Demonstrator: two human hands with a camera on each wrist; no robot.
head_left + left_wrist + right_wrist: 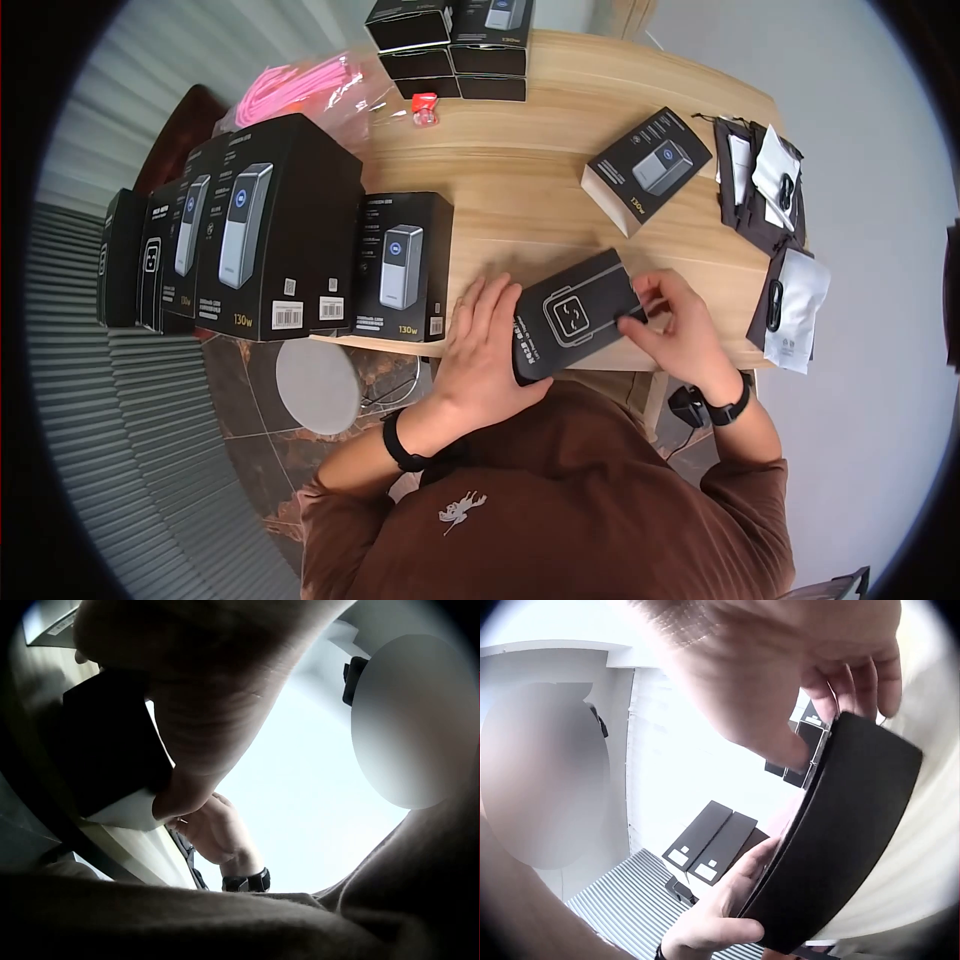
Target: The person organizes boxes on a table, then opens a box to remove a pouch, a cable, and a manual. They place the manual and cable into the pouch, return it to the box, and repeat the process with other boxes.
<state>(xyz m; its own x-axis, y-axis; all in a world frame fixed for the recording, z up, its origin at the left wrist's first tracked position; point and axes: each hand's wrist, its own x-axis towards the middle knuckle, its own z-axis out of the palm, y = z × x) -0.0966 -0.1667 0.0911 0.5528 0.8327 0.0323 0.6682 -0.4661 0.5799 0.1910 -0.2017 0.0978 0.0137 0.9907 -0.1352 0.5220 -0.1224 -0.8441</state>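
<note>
Black box (572, 315) gripped between left hand (487, 350), right hand (672, 325) fingers

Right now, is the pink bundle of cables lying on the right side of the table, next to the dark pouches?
No, the pink cables lie at the far left, behind the tall black boxes, away from the pouches.

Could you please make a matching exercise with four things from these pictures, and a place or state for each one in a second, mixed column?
Things:
1. black box with the white line drawing
2. pink cables in a clear bag
3. single box with a power bank picture
4. small red thing

Places or states:
A. lying alone on the table, right of middle
B. far left of the table, behind the tall boxes
C. held between both hands
D. on the table in front of the far stack of black boxes

Pairs: 1-C, 2-B, 3-A, 4-D
</note>
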